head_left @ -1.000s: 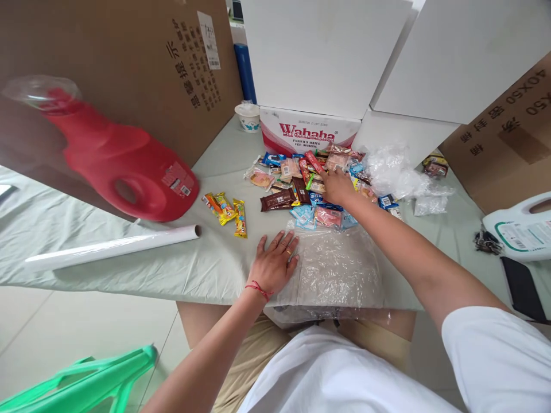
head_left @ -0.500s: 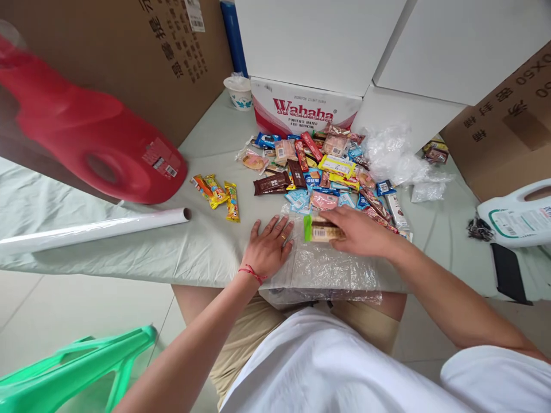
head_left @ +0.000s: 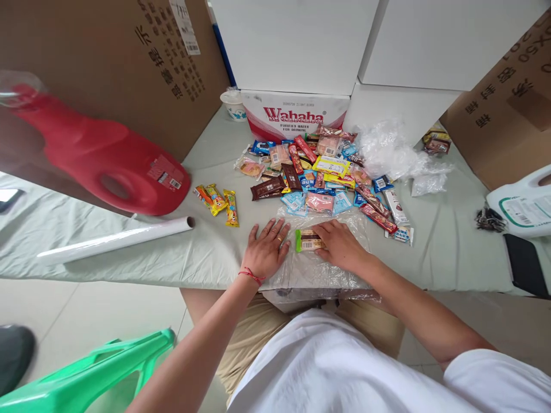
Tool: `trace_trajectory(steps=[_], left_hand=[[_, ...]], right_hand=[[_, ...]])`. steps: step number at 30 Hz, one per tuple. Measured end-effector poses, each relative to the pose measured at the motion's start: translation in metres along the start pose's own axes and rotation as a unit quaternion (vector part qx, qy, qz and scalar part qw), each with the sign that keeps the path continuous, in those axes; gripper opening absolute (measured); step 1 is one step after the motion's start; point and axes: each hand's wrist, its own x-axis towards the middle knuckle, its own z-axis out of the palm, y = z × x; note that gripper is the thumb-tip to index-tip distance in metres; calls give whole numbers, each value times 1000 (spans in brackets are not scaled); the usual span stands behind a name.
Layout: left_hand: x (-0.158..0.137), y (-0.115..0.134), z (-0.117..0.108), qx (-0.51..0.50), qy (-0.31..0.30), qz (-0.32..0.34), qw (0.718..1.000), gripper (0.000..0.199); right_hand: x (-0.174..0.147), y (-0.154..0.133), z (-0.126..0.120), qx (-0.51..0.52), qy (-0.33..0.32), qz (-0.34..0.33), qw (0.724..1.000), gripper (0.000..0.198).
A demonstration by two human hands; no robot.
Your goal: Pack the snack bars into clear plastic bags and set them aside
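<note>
My left hand [head_left: 267, 248] lies flat, fingers spread, on the left edge of a clear plastic sheet [head_left: 331, 272] at the table's front edge. On the sheet, my right hand [head_left: 340, 244] holds a wrapped snack bar [head_left: 308, 241] with a green end and a barcode label; its right end is hidden under my fingers. Just beyond both hands lies a heap of packaged snacks [head_left: 321, 172] in brown, red, blue, yellow and pink wrappers. Several yellow snack packets [head_left: 217, 201] sit apart on the left.
A red jug [head_left: 112, 160] and a white roll [head_left: 116, 238] lie to the left. Behind the heap stands a Wahaha box [head_left: 297, 117]. Crumpled clear plastic [head_left: 391, 149], a white bottle [head_left: 523, 209] and a black phone [head_left: 525, 264] are on the right. A green stool [head_left: 94, 373] stands below.
My right hand has moved left and nearer to me with the snack bar, down onto the plastic sheet. My left hand has stayed flat in place. The camera view has shifted slightly.
</note>
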Motion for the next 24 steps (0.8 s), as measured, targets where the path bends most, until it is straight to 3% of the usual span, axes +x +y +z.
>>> trace_trajectory(steps=[8,24], left_hand=[[0,0,1,6,1,-3,1000,54],[2,0,1,-7,-6,-13,1000,56]], right_hand=[[-4,4,-2,-3,-8,12,1000,49],[-13,4,3,5,-10,25,1000,57]])
